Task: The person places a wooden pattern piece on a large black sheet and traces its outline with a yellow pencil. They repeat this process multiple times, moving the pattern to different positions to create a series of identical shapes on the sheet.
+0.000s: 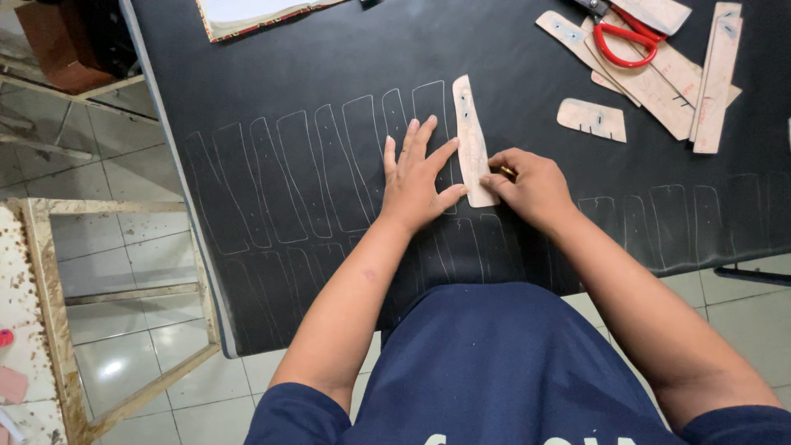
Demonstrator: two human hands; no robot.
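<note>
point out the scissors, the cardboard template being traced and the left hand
scissors (624, 43), head view, on the red handle loop
cardboard template (469, 124), head view, on its upper half
left hand (412, 185), head view, on the back of the hand

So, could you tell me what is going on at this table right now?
A person is tracing around a long tan template on a black sheet. The left hand lies flat, pressing the template's edge, while the right hand grips a small marking tool at its lower end. A row of outlines is already drawn to the left. More templates and red scissors lie at the far right.
</note>
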